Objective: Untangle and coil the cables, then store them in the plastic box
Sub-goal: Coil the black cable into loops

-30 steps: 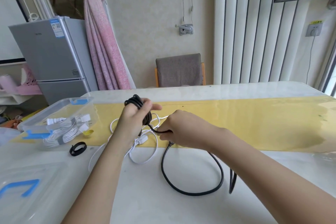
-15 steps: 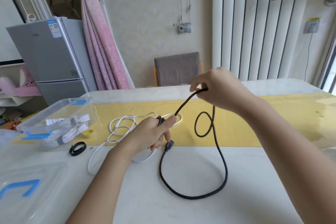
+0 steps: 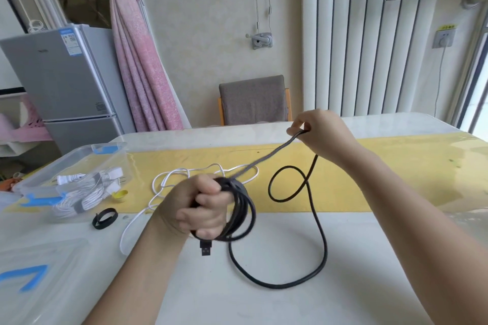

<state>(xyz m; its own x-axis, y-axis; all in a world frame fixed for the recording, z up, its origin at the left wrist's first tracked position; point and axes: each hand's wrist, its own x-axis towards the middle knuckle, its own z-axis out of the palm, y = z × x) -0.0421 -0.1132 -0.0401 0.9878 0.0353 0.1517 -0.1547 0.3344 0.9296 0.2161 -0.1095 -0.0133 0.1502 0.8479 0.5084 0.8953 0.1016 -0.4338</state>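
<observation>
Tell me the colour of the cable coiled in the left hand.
The cable is black; the head view shows it best.

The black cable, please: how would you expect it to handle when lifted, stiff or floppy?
Probably floppy: the black cable sags in loose loops below the right hand. The coils round the left hand stand apart, so they may spring open if released.

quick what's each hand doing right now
Left hand: closed around coiled loops of the black cable.
Right hand: pinching the same black cable, raised above the table.
</observation>
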